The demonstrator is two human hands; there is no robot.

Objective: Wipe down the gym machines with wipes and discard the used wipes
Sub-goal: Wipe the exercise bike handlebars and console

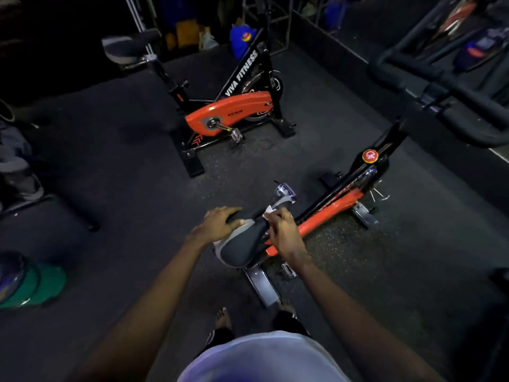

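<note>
At the near saddle [242,245], left hand [219,221] grip clamps the nose, seemingly to steady it, while right hand [285,230] grip pinches wipe [269,213] against the side for wiping.

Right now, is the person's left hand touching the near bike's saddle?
Touching. The head view shows the left hand gripping the saddle at its left edge, no gap; the right hand pinches a wipe.

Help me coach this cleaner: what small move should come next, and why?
Probably draw the wipe back along the saddle toward its wide rear. The right hand pinches the wipe at the narrow front end, and the left hand grips the saddle's left side, steadying it.
</note>
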